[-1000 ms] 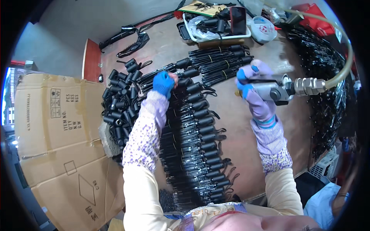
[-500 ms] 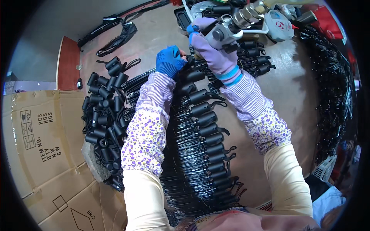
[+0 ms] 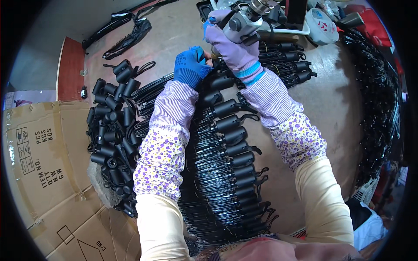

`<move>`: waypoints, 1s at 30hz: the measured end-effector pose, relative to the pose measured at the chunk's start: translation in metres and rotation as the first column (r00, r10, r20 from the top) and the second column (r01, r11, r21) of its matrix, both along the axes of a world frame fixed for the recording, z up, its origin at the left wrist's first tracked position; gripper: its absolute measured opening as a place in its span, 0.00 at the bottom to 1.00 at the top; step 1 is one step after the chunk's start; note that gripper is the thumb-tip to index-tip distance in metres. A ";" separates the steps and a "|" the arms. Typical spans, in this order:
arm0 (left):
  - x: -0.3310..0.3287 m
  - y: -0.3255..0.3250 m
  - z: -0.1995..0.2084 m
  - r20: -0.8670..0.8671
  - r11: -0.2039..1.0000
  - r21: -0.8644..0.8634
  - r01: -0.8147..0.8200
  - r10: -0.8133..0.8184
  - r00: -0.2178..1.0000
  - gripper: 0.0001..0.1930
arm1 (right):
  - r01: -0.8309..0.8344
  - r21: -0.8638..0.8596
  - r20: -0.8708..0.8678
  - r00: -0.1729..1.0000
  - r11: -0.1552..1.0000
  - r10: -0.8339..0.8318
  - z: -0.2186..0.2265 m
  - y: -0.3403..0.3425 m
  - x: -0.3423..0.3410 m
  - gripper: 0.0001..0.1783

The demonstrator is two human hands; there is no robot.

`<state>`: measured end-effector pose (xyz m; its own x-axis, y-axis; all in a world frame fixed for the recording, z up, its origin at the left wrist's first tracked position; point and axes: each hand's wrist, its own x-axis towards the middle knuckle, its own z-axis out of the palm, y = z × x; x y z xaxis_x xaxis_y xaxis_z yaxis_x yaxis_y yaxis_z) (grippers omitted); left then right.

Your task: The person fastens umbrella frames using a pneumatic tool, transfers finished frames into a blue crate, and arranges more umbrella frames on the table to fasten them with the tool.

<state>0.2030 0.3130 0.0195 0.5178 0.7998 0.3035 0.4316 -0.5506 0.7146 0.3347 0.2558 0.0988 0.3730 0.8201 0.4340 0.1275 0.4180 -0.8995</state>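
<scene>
My left hand, in a blue knit glove with bare fingertips, is closed at the far end of a row of umbrella frames. It grips a small dark part, mostly hidden by the fingers. Close on its right, my right hand, in a lavender glove with blue bands, is wrapped round a grey metal air tool with a metal coupling on top. The tool's working end is hidden behind the glove. Below the hands, black umbrella handles with wrist loops lie side by side, their thin metal ribs pointing left.
A pile of loose black handles lies to the left, beside a cardboard box. More umbrella frames lie beyond my right wrist. A white bottle and a tray stand at the back right. Bundled black ribs line the right edge.
My right hand and the air tool have shifted left and slightly away, closer to my left hand. My left hand has barely moved. The whole view has shifted a little.
</scene>
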 end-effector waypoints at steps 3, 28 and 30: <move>0.000 0.002 0.002 -0.016 1.000 0.022 -0.003 0.003 1.000 0.07 | 0.022 -0.011 0.017 1.000 1.000 -0.022 0.001 0.003 -0.001 0.16; -0.006 0.003 0.009 -0.027 0.995 -0.086 -0.043 0.041 0.999 0.07 | 0.156 0.169 0.274 0.941 0.973 -0.199 -0.004 0.018 0.005 0.11; -0.005 0.000 0.012 -0.053 0.996 -0.070 -0.049 0.046 0.998 0.07 | 0.135 0.113 0.301 0.939 0.984 -0.163 -0.001 0.017 0.005 0.09</move>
<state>0.1977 0.3134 0.0319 0.4922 0.8426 0.2185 0.4934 -0.4769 0.7274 0.3402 0.2728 0.0979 0.3246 0.7181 0.6156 0.4595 0.4491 -0.7662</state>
